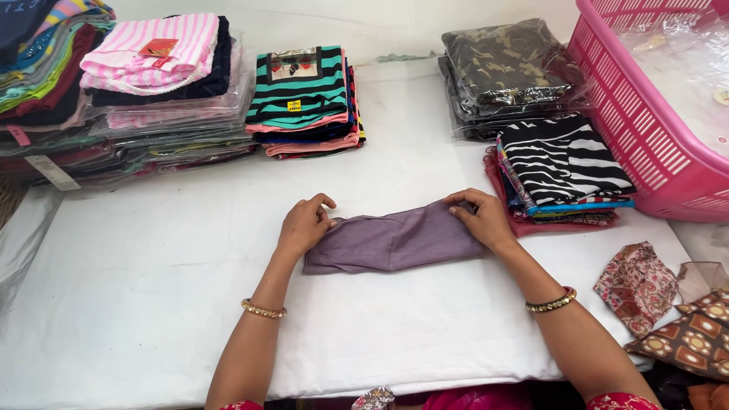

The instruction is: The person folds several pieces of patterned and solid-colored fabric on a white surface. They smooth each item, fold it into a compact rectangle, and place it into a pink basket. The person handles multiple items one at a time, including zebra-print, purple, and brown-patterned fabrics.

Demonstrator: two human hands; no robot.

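Note:
A mauve folded cloth [395, 239] lies flat on the white table [152, 288] in front of me. My left hand [305, 225] pinches its left end, fingers curled over the edge. At the cloth's right end, my right hand [481, 217] grips the upper corner. Both wrists wear beaded bangles.
Stacks of folded garments line the back: a pink-striped pile [152, 53], a teal-striped pile [304, 99], camouflage packs [505, 64] and a black-and-white striped pile [562, 163]. A pink plastic basket [645, 129] stands at the right. Patterned cloths [683, 334] lie at the near right.

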